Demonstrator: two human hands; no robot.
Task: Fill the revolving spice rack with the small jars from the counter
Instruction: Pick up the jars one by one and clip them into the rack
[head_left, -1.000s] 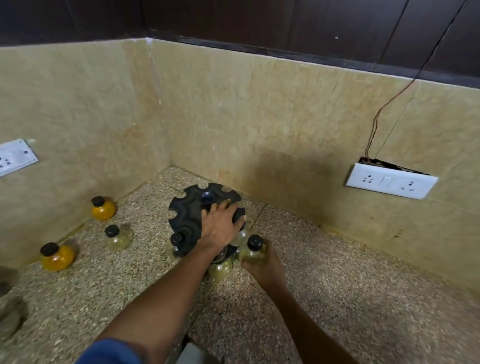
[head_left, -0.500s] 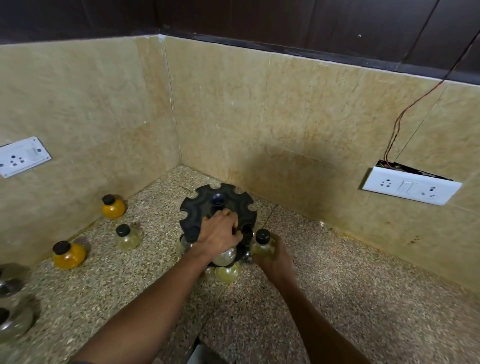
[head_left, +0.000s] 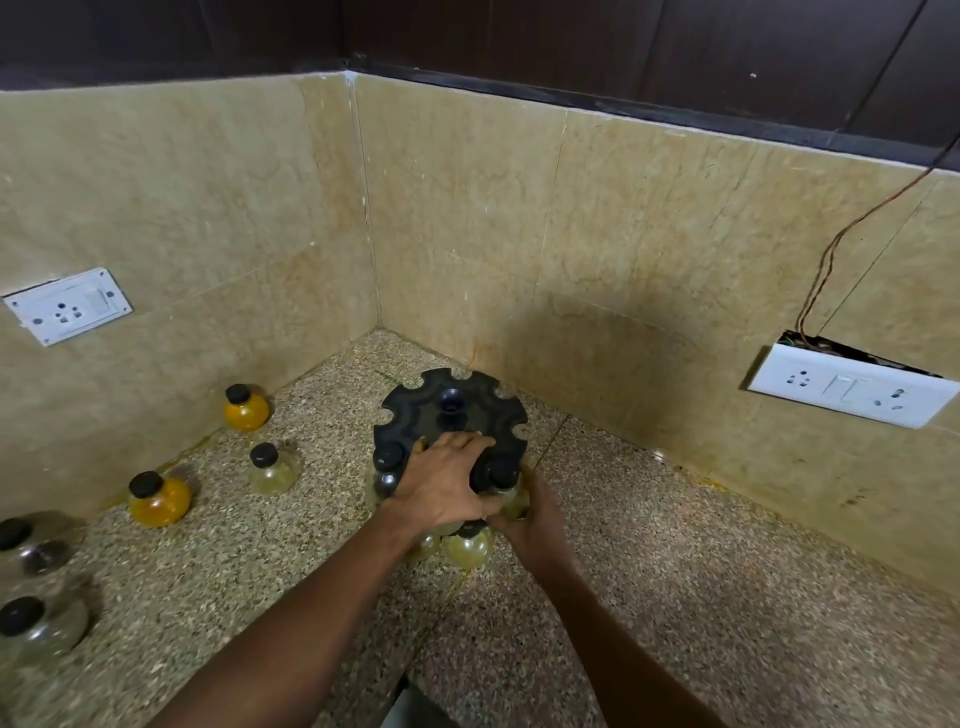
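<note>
The black revolving spice rack (head_left: 441, 402) stands in the counter's corner, its round top notched all around. My left hand (head_left: 444, 480) presses flat on the rack's near top edge. My right hand (head_left: 535, 519) grips a pale jar with a black cap (head_left: 506, 480) that sits in a notch on the rack's near right side. Another black-capped jar (head_left: 387, 467) hangs in a notch on the near left. Pale jars (head_left: 467, 545) sit low at the rack's front, below my hands.
Loose jars stand on the speckled counter to the left: two orange ones (head_left: 245, 408) (head_left: 157, 500), a pale one (head_left: 271, 467), and two dark clear ones (head_left: 31, 551) (head_left: 36, 626) at the left edge. Tiled walls close the corner; switchboards (head_left: 67, 305) (head_left: 849, 384) hang on both.
My right hand has brought the pale jar from beside the rack into a notch on the near right. The camera has come closer; my left hand stays on the rack top.
</note>
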